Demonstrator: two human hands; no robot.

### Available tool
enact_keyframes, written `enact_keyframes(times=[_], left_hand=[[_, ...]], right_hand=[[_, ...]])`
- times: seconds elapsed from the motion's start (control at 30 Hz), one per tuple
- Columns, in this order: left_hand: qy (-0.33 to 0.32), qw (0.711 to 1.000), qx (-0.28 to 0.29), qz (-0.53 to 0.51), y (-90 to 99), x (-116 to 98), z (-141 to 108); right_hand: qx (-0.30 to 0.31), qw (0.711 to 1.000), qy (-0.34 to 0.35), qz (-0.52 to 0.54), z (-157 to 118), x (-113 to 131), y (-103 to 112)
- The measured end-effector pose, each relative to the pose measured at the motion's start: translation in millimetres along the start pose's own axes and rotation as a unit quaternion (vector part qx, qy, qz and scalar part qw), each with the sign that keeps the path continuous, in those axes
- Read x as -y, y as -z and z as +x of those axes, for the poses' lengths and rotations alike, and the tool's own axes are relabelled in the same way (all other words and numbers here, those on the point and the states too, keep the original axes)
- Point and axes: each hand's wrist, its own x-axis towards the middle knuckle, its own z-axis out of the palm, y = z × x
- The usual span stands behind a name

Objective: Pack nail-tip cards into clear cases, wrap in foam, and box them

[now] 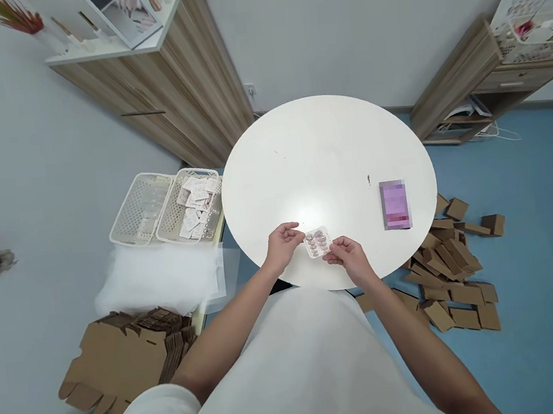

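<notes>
I hold a square pack of press-on nails (318,242) just above or against the near part of the white oval tabletop (319,141); I cannot tell whether it touches the surface. My right hand (350,257) is nearly closed, thumb and fingers pinching the pack's lower right edge. My left hand (282,245) is partly open, one finger stretched out above the others, its fingertips at the pack's upper left corner; whether they grip it I cannot tell. The nails sit in two groups inside the pack.

Well to the right of the pack, a blurred purple package (395,205) lies on the tabletop. Just beside the tabletop on my left are an open white basket filled with small white packets (195,205) and a second white basket (128,212). Small brown cardboard boxes (448,266) lie heaped on the blue floor (533,202) to my right.
</notes>
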Motion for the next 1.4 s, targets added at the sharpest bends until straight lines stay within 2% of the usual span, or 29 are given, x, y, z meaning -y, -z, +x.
enact_keyframes(times=[0.13,0.27,0.43,0.53,0.63,0.8,0.93,1.07,1.13,1.27,1.4], left_hand=[[0.026,0.999,0.036,0.03,3.5,4.7,3.5],[0.011,0.994,0.058,0.096,11.4,6.6,7.3],[-0.055,0.965,0.155,0.205,22.7,-3.3,11.0],[-0.105,0.941,0.187,0.262,31.5,-9.9,13.9],[-0.118,0.932,0.188,0.288,45.3,-12.8,19.9],[-0.121,0.941,0.166,0.271,84.9,-15.6,32.2],[-0.096,0.95,0.14,0.262,123.8,-13.4,40.5],[-0.06,0.961,0.109,0.249,155.6,-0.6,49.0],[-0.053,0.963,0.102,0.243,166.9,8.9,53.5],[-0.063,0.961,0.087,0.256,182.3,30.0,63.1],[-0.055,0.94,0.1,0.321,193.7,47.7,74.4]], right_hand=[[-0.042,0.998,0.035,-0.029,9.3,1.9,3.6],[-0.058,0.99,0.077,-0.102,22.6,7.3,6.0],[-0.03,0.983,0.106,-0.145,35.4,10.6,-0.9],[-0.043,0.978,0.106,-0.176,41.7,11.1,-12.7],[-0.056,0.975,0.103,-0.191,50.5,13.2,-29.5],[-0.003,0.977,0.095,-0.19,66.2,11.3,-66.7],[0.015,0.974,0.083,-0.212,78.4,-4.1,-104.4],[0.042,0.958,0.082,-0.27,93.5,-23.5,-139.5],[0.036,0.943,0.079,-0.322,101.7,-33.0,-152.8],[-0.015,0.916,0.051,-0.398,116.4,-53.3,-173.3],[-0.057,0.901,0.037,-0.429,125.7,-72.2,-190.9]])
